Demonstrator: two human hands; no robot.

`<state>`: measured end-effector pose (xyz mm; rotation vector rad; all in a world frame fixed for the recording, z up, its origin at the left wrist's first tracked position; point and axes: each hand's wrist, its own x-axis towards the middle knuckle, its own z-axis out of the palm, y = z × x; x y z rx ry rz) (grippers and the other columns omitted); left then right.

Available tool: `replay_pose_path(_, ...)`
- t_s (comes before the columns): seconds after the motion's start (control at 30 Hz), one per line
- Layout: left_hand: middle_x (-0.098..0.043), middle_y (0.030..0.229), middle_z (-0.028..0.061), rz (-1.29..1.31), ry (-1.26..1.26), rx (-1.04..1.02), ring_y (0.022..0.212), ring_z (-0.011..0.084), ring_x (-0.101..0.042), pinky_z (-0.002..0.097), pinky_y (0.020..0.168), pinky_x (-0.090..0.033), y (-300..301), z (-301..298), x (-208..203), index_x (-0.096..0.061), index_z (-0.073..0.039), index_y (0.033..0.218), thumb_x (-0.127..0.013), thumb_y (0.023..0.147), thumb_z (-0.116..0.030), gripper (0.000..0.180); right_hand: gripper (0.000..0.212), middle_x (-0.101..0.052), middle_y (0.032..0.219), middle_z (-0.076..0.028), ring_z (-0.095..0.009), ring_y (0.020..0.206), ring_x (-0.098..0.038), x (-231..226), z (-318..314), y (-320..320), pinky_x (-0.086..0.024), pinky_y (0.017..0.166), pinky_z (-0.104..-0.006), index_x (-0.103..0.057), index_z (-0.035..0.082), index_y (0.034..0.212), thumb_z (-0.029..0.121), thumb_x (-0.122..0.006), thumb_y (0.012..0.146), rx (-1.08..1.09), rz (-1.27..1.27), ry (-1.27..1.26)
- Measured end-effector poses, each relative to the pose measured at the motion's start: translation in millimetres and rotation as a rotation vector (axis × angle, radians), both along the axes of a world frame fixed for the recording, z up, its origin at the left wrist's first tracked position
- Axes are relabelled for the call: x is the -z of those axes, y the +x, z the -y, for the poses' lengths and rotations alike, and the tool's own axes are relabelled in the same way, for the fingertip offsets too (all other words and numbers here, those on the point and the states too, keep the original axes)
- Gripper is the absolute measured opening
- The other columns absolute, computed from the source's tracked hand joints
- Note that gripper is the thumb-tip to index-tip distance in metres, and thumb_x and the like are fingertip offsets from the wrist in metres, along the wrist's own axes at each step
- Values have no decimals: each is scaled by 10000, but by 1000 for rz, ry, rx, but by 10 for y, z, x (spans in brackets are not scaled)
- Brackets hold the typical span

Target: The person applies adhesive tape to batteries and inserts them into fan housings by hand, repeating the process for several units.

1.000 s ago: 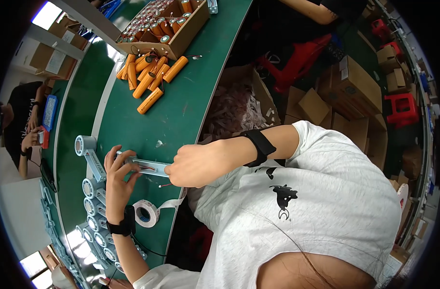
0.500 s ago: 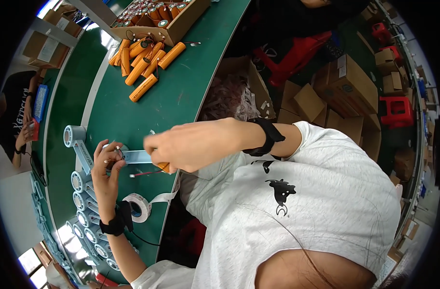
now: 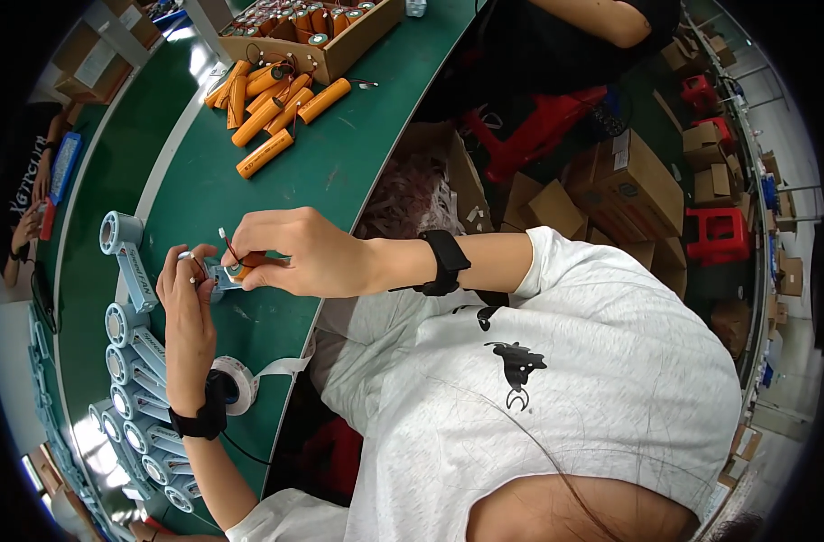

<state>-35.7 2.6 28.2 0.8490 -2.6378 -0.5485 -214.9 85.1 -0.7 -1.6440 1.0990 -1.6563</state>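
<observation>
Around the head of a light-blue handheld fan housing (image 3: pixel 220 280), my left hand (image 3: pixel 188 316) is closed, and much of the housing is hidden by my fingers. Thin wires with a small white connector show by those fingertips. My right hand (image 3: pixel 308 253) pinches an orange cylindrical battery (image 3: pixel 238 270) at the end of the housing nearest me. The battery's wire and white plug stick up above my fingertips. How far the battery sits inside the housing is hidden. Close to my left wrist stands a roll of white tape (image 3: pixel 240 384), its loose end trailing to the table edge.
Loose orange batteries (image 3: pixel 265 155) lie on the green table (image 3: pixel 339 172), in front of a cardboard box (image 3: pixel 358 54) full of more. Several light-blue fan housings (image 3: pixel 145 370) line the left side. Beyond the table's right edge is a carton of paper strips (image 3: pixel 466 181). Another person sits across.
My right hand has moved left along the housing with the battery, close to my left hand. The battery's wire, which hung below my hand, now points upward. The whole view has shifted slightly.
</observation>
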Motion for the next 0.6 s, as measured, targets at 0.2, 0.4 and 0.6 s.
replay_pose_path(0.2, -429, 1168, 166, -5, 45, 6, 1140, 327, -366, 374, 933, -311, 85, 7, -11, -464, -24, 1115, -417, 886, -21, 234, 161, -551, 749, -109, -267, 729, -561, -50, 104, 8, -442, 663, -360, -546, -6, 768, 32, -664, 665, -62, -311, -56)
replay_pose_path(0.4, -414, 1218, 166, -38, 113, 2, 1130, 320, -378, 361, 926, -326, 103, 77, 31, -439, 4, 1132, -417, 895, -37, 242, 158, -543, 731, -116, -282, 754, -562, -50, 258, -4, -439, 681, -373, -537, 10, 771, 83, -651, 690, -150, -445, 41)
replay_pose_path(0.6, -410, 1235, 163, -124, 203, 7, 1127, 314, -387, 355, 916, -345, 138, 69, 76, -425, 10, 1148, -415, 899, -39, 254, 184, -517, 909, -79, -275, 873, -518, -63, 335, 68, -422, 751, -382, -553, 45, 876, 130, -632, 734, -241, -552, 337)
